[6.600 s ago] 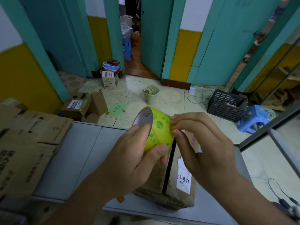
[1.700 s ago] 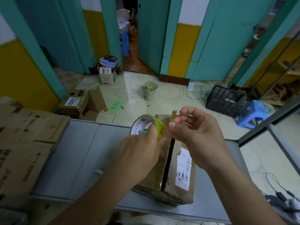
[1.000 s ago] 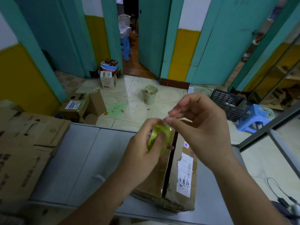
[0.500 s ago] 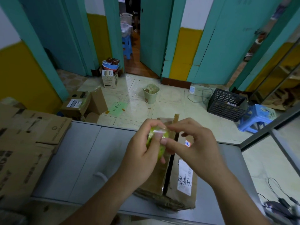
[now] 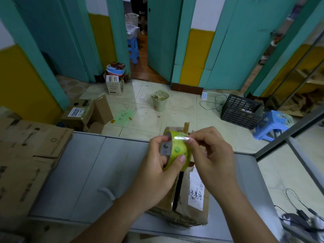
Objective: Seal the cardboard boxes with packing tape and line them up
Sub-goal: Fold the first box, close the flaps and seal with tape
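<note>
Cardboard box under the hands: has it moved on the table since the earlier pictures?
No. The cardboard box still lies with its far end over the grey table's far edge, right of the tabletop seam, as before.

The room is dim and evenly lit, with a cool blue-green cast over everything. The pale floor tiles (image 5: 177, 109) carry a soft sheen, brightest around the bin (image 5: 160, 100); the light source itself is out of view. Shadows are faint and soft-edged. A strip of white glare lies across the roll of tape (image 5: 177, 149), which is sharp, as are the left hand (image 5: 157, 172) and right hand (image 5: 212, 160). The wide lens bows and tilts the door frames (image 5: 35, 55) toward the edges. The cardboard (image 5: 22, 160) at far left looks soft, and the cables (image 5: 301, 220) at lower right are smeared.
</note>
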The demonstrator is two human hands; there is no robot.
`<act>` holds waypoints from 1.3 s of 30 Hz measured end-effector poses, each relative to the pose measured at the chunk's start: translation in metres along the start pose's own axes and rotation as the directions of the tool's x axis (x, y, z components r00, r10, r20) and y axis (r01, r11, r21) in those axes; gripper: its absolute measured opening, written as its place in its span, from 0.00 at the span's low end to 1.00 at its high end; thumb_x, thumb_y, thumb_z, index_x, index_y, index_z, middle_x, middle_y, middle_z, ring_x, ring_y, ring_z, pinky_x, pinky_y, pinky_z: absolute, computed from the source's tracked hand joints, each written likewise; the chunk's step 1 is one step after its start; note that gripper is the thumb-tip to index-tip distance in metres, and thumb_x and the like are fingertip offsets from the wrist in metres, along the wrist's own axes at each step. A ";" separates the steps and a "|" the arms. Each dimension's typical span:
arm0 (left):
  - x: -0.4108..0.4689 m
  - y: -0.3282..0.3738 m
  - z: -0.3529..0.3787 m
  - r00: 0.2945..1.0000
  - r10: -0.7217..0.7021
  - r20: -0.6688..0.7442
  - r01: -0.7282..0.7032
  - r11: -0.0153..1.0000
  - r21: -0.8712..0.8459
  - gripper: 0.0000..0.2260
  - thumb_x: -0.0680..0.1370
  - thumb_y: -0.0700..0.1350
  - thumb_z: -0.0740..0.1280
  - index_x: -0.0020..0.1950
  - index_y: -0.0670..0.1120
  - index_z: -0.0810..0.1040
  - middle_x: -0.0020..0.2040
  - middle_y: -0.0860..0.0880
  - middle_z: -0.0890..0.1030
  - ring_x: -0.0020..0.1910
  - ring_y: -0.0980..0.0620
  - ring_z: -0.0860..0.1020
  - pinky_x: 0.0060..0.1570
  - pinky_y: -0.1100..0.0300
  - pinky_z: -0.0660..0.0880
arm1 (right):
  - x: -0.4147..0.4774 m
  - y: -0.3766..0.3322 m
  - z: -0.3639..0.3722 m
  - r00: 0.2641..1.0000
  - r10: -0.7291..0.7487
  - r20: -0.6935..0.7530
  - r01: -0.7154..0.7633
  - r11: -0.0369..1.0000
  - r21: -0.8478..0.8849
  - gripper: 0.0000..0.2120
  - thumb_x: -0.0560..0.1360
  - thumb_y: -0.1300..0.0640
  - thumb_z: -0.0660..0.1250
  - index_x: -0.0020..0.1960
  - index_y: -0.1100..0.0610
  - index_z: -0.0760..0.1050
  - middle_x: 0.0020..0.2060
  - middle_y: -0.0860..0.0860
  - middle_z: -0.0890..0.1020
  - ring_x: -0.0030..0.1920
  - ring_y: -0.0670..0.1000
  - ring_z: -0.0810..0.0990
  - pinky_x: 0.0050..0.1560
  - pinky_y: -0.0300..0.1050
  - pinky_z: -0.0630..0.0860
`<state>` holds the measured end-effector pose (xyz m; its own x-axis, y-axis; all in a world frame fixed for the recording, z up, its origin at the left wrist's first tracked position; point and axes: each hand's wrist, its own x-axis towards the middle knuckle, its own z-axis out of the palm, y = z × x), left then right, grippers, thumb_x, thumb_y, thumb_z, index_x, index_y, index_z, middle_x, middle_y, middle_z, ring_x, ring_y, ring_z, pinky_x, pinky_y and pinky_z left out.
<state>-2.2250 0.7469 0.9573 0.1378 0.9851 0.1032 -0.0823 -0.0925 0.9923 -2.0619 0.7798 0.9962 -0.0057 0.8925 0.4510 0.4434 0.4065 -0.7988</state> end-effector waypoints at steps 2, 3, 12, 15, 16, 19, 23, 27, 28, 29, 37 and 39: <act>-0.001 -0.004 0.003 0.999 -0.006 -0.045 0.009 0.998 0.069 0.14 0.83 0.51 0.70 0.67 0.57 0.71 0.39 0.54 0.86 0.30 0.61 0.79 0.30 0.69 0.72 | 0.000 0.001 0.003 1.000 0.010 0.006 -0.010 1.000 -0.009 0.08 0.77 0.62 0.75 0.46 0.49 0.84 0.40 0.42 0.79 0.42 0.47 0.80 0.42 0.33 0.73; 0.000 -0.004 0.004 0.999 0.007 -0.054 0.001 0.990 0.144 0.10 0.83 0.53 0.69 0.64 0.56 0.74 0.38 0.52 0.85 0.30 0.57 0.80 0.29 0.62 0.73 | 0.000 0.002 0.004 1.000 0.001 0.000 -0.001 1.000 -0.026 0.06 0.77 0.60 0.75 0.46 0.49 0.85 0.40 0.42 0.78 0.42 0.46 0.80 0.42 0.35 0.74; 0.000 0.013 0.015 0.974 0.227 0.008 -0.151 0.619 0.771 0.13 0.84 0.48 0.59 0.49 0.41 0.78 0.38 0.46 0.74 0.34 0.54 0.66 0.33 0.60 0.63 | -0.002 -0.012 0.015 0.996 -0.087 0.017 0.088 0.961 -0.262 0.04 0.77 0.54 0.69 0.43 0.49 0.82 0.37 0.36 0.74 0.42 0.46 0.77 0.45 0.52 0.76; 0.001 0.023 0.014 0.992 0.114 0.043 -0.102 0.584 0.806 0.07 0.84 0.44 0.63 0.58 0.42 0.77 0.42 0.45 0.81 0.35 0.48 0.73 0.35 0.54 0.69 | -0.001 -0.020 0.015 0.998 -0.067 0.009 0.067 0.973 -0.221 0.05 0.76 0.54 0.68 0.42 0.47 0.80 0.37 0.36 0.76 0.42 0.43 0.76 0.44 0.46 0.72; 0.002 0.026 0.013 0.995 0.091 0.039 -0.083 0.558 0.825 0.07 0.84 0.45 0.63 0.60 0.44 0.76 0.42 0.46 0.82 0.36 0.46 0.76 0.36 0.52 0.72 | -0.001 -0.022 0.016 0.997 -0.073 0.008 0.073 0.972 -0.221 0.05 0.76 0.54 0.68 0.42 0.47 0.80 0.37 0.36 0.76 0.42 0.43 0.76 0.44 0.46 0.73; 0.003 0.034 0.010 0.998 0.051 0.027 -0.050 0.540 0.840 0.07 0.85 0.48 0.62 0.61 0.47 0.74 0.42 0.49 0.80 0.38 0.46 0.79 0.37 0.53 0.75 | -0.001 -0.027 0.015 0.996 -0.083 0.030 0.087 0.976 -0.198 0.05 0.76 0.55 0.69 0.42 0.48 0.80 0.38 0.39 0.78 0.43 0.43 0.78 0.46 0.42 0.74; 0.007 0.028 0.003 0.997 0.011 0.071 -0.063 0.595 0.801 0.07 0.86 0.50 0.62 0.52 0.49 0.76 0.36 0.51 0.77 0.34 0.50 0.78 0.36 0.50 0.77 | -0.002 -0.027 0.011 0.988 -0.114 0.102 0.127 0.982 -0.137 0.08 0.77 0.61 0.71 0.43 0.49 0.79 0.40 0.41 0.78 0.44 0.43 0.78 0.46 0.30 0.69; 0.013 0.025 -0.001 0.989 0.004 0.147 -0.085 0.832 0.549 0.10 0.88 0.52 0.58 0.48 0.61 0.74 0.40 0.57 0.82 0.35 0.58 0.81 0.34 0.66 0.74 | 0.000 -0.026 0.000 0.985 -0.120 0.126 0.118 0.993 0.026 0.06 0.77 0.60 0.70 0.43 0.51 0.81 0.38 0.42 0.79 0.41 0.47 0.80 0.42 0.38 0.73; 0.015 0.025 -0.001 0.985 0.002 0.170 -0.077 0.896 0.438 0.08 0.87 0.54 0.58 0.52 0.64 0.74 0.43 0.57 0.83 0.38 0.56 0.84 0.37 0.65 0.78 | 0.001 -0.026 -0.003 0.982 -0.118 0.144 0.107 0.991 0.082 0.06 0.78 0.61 0.70 0.44 0.53 0.82 0.39 0.44 0.80 0.40 0.49 0.80 0.41 0.40 0.74; 0.016 0.024 -0.002 0.982 -0.009 0.191 -0.055 0.943 0.329 0.07 0.87 0.56 0.59 0.56 0.64 0.75 0.46 0.55 0.84 0.40 0.53 0.85 0.39 0.63 0.81 | 0.002 -0.025 -0.005 0.981 -0.108 0.159 0.085 0.986 0.145 0.06 0.79 0.62 0.70 0.45 0.54 0.82 0.39 0.46 0.81 0.40 0.50 0.81 0.40 0.42 0.76; 0.012 0.015 -0.007 0.948 -0.134 0.288 0.143 0.990 -0.010 0.19 0.85 0.59 0.62 0.57 0.43 0.80 0.48 0.43 0.88 0.46 0.49 0.88 0.48 0.59 0.83 | 0.014 -0.019 -0.005 0.942 0.277 0.192 -0.337 0.770 0.541 0.08 0.79 0.55 0.70 0.47 0.58 0.86 0.41 0.59 0.86 0.44 0.57 0.85 0.52 0.49 0.84; 0.011 0.010 -0.010 0.948 -0.080 0.309 0.087 0.996 -0.008 0.11 0.87 0.50 0.64 0.60 0.44 0.81 0.51 0.43 0.88 0.52 0.46 0.88 0.54 0.56 0.83 | 0.021 -0.018 -0.009 0.928 0.323 0.185 -0.364 0.690 0.626 0.08 0.77 0.54 0.71 0.46 0.57 0.87 0.38 0.56 0.84 0.42 0.54 0.84 0.51 0.46 0.83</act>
<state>-2.2346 0.7580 0.9678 0.4422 0.8961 0.0392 -0.0776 -0.0053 0.9970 -2.0624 0.7891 1.0237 -0.0278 0.9958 0.0873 -0.2531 0.0775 -0.9643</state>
